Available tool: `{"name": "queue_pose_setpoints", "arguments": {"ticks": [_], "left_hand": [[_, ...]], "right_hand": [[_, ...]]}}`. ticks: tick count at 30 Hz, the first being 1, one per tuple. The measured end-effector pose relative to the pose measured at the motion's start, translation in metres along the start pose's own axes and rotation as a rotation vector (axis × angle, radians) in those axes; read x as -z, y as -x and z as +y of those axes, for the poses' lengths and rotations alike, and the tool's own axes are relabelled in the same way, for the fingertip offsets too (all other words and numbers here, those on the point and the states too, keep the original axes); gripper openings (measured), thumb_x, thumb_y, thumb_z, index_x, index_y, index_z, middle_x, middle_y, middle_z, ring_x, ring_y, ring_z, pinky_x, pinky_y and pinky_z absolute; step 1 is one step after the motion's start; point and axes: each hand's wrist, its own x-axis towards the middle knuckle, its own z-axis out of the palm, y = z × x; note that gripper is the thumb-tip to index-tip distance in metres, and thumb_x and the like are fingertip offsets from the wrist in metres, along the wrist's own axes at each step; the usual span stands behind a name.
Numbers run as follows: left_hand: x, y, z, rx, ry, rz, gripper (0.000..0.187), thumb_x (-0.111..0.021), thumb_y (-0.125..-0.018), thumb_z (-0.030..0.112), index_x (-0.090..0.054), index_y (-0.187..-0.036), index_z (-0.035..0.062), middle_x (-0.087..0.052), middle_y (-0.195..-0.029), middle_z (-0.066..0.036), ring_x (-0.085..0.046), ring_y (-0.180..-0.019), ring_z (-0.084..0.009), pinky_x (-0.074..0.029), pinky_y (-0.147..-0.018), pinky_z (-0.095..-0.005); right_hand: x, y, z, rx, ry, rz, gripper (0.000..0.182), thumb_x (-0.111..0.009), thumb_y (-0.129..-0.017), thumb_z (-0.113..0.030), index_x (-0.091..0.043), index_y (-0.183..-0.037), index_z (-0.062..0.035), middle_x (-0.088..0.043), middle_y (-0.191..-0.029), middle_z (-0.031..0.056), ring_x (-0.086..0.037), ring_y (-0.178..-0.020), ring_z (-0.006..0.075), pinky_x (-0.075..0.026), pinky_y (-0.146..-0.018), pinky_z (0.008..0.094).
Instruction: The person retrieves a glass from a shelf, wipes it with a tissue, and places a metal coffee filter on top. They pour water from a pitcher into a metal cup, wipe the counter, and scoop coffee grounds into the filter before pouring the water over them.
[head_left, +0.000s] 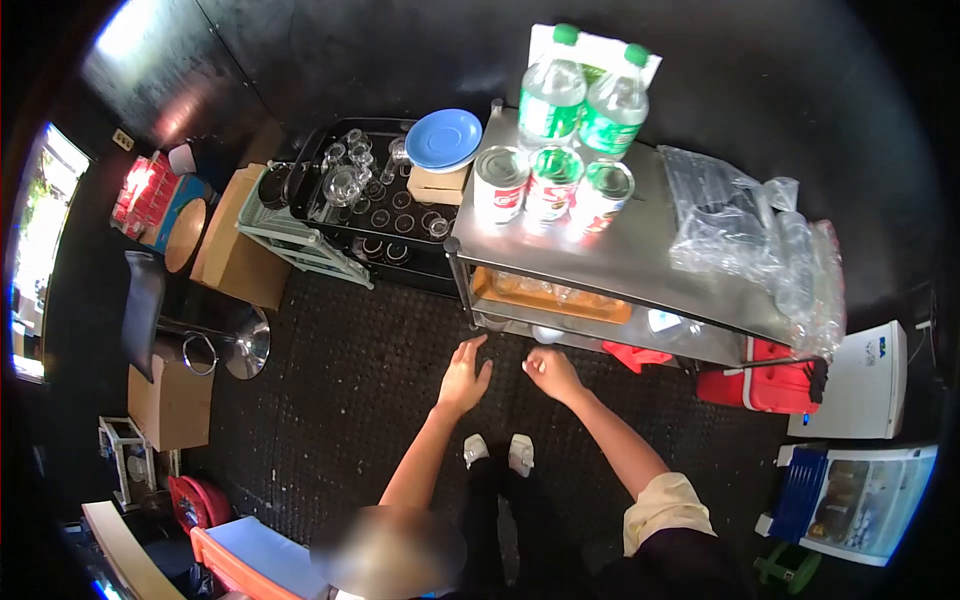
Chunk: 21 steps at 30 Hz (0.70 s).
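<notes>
My left hand is in the air over the dark floor, fingers stretched out and thumb apart, with nothing in it. To its right, my right hand has its fingers curled in, and no object shows in it. Both hands are apart from each other and nearest to the front of a steel shelf cart. On the cart's top stand several cans and two clear bottles with green caps and labels. Below, an orange tray with clear items lies on the lower shelf.
Left of the cart, a black rack holds glasses, with blue plates on a small box. Plastic-wrapped packs lie at the cart's right end. Nearby are a red case, a white cooler, a stool and cardboard boxes.
</notes>
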Motion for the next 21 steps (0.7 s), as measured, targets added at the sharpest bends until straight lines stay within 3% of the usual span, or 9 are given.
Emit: {"name": "queue_pose_setpoints", "arguments": {"ticks": [4,8,11,14,21], "left_hand": [[-0.030,-0.050,-0.051,0.001,0.030,0.020,0.043,-0.058,-0.083,0.009,-0.046,-0.125,0.0028,-0.052,-0.119,-0.020,-0.049,-0.115,-0.0365,-0.041,-0.096,-0.0401],[-0.051,-0.080,-0.084,-0.047,0.080,0.055,0.040,-0.057,-0.084,0.008,-0.048,-0.122,0.0020,-0.053,-0.118,-0.020,-0.051,-0.111,-0.0376,-0.043,-0.093,-0.0399],[-0.063,-0.088,-0.102,-0.081,0.121,0.048,0.039,-0.057,-0.085,0.008,-0.048,-0.122,0.0012,-0.053,-0.115,-0.019,-0.054,-0.108,-0.0343,-0.045,-0.089,-0.0400],[-0.068,-0.091,-0.112,-0.085,0.146,0.038,0.038,-0.057,-0.086,0.008,-0.048,-0.122,0.0020,-0.054,-0.112,-0.017,-0.057,-0.103,-0.0299,-0.047,-0.084,-0.0384],[-0.062,-0.086,-0.118,-0.046,0.201,0.004,0.040,-0.057,-0.086,0.008,-0.046,-0.124,0.0044,-0.054,-0.115,-0.014,-0.059,-0.100,-0.0249,-0.048,-0.083,-0.0361]], "right_hand": [[-0.030,-0.117,0.034,0.085,0.168,0.191,0.016,-0.062,-0.082,-0.018,-0.061,-0.092,-0.0049,-0.066,-0.084,0.0141,-0.064,-0.080,0.0343,-0.049,-0.070,0.0412],[-0.037,-0.206,0.034,0.006,0.416,0.317,0.037,-0.058,-0.083,-0.024,-0.053,-0.115,-0.0059,-0.056,-0.115,0.0218,-0.055,-0.102,0.0390,-0.044,-0.086,0.0473],[-0.092,-0.312,0.164,0.217,0.492,0.427,0.039,-0.056,-0.086,-0.026,-0.052,-0.117,-0.0033,-0.053,-0.119,0.0221,-0.056,-0.101,0.0386,-0.043,-0.087,0.0478],[-0.064,-0.275,0.063,0.217,0.263,0.594,0.034,-0.054,-0.087,-0.022,-0.054,-0.112,-0.0003,-0.058,-0.110,0.0217,-0.057,-0.095,0.0370,-0.043,-0.087,0.0466],[-0.066,-0.299,0.079,0.187,0.338,0.649,0.032,-0.055,-0.086,-0.023,-0.056,-0.108,-0.0001,-0.059,-0.106,0.0209,-0.057,-0.093,0.0364,-0.043,-0.085,0.0460]]}}
